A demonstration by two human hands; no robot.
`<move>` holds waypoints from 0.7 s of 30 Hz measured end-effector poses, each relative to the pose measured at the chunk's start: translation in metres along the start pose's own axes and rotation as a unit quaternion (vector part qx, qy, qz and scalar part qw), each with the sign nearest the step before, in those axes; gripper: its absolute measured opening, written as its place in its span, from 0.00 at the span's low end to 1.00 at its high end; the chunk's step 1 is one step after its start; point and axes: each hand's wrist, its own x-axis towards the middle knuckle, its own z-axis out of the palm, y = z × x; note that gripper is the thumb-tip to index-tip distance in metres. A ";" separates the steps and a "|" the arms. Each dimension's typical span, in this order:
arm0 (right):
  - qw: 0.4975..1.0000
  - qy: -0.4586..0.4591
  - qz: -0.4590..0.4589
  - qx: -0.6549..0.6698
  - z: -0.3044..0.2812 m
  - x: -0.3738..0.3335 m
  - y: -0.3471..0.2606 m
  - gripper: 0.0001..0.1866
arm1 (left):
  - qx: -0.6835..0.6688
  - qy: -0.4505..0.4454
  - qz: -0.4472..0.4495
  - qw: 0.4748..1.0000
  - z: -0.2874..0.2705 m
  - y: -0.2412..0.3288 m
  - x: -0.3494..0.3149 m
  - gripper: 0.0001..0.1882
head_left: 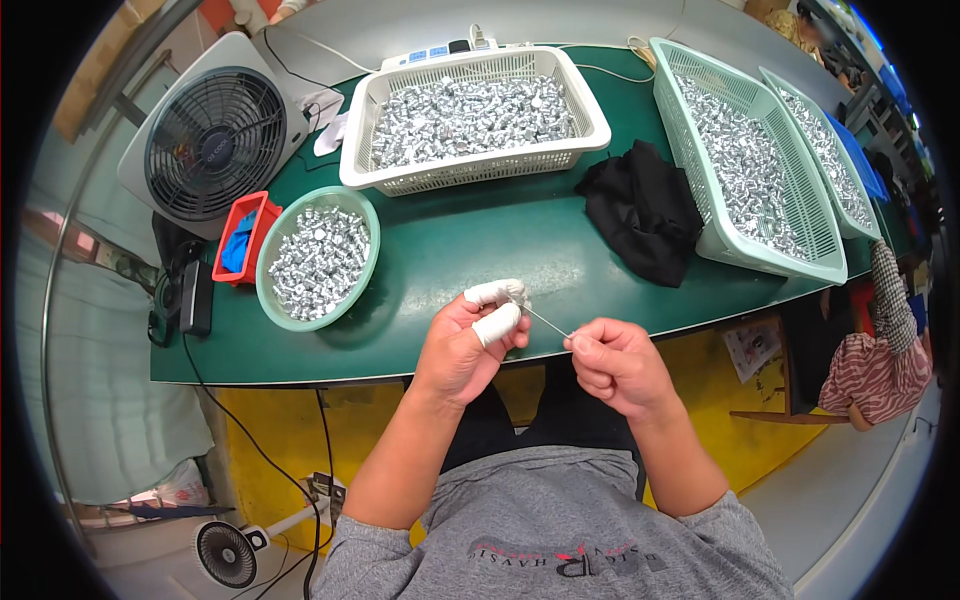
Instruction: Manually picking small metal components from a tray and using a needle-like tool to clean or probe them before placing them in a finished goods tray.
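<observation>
My left hand (462, 350) is raised over the table's near edge, with white covers on the thumb and a finger. Its fingertips are pinched together around something too small and hidden to make out. My right hand (622, 368) is closed on a thin metal rod (546, 320). The rod slants up and left, and its far tip meets the pinched left fingertips. Nearest the left hand is a round green basin (374, 262) full of small silvery metal parts (320, 262).
A white basket (592, 105) of similar parts stands at the back of the green table (470, 235). Two light green baskets (790, 262) are at the right, beside a bunched black cloth (640, 215). A red bin (225, 270) and a box fan (215, 140) stand left.
</observation>
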 end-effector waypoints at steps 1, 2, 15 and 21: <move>1.000 0.001 0.000 0.000 0.000 0.000 0.003 0.01 | 0.000 0.000 -0.001 1.000 0.000 -0.002 0.001 0.07; 0.985 0.042 -0.106 -0.129 0.001 0.000 0.009 0.01 | 0.011 0.017 0.044 0.999 -0.001 -0.005 0.002 0.09; 0.846 0.121 -0.327 -0.403 0.020 -0.004 0.020 0.01 | -0.027 0.031 0.057 0.998 -0.006 -0.002 0.005 0.13; 0.837 0.118 -0.322 -0.426 0.023 -0.003 0.017 0.02 | -0.040 0.017 0.044 0.998 -0.010 -0.002 0.003 0.13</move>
